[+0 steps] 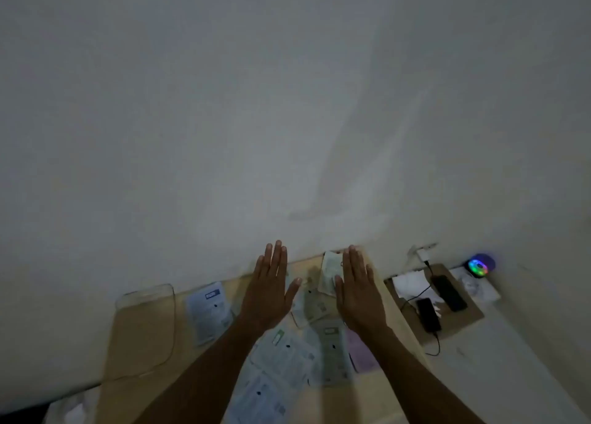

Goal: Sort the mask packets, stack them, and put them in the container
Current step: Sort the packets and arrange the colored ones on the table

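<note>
— Pale wall (224, 103) fills most of the view. Where are the packets?

— Flat white and pale green mask packets (284, 356) lie scattered on the beige table (137, 337), under both forearms. The clear plastic container (145, 327) stands to their left.

— And the hands?

— Left hand (267, 292) and right hand (359, 292) hover flat, fingers spread, holding nothing.

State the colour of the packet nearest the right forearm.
Pale pink packet, seen in the head view.

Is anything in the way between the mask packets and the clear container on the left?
Nothing visible blocks it. One packet lies on the bare table right beside the clear container. The left hand and right hand hover open over the other packets.
</note>
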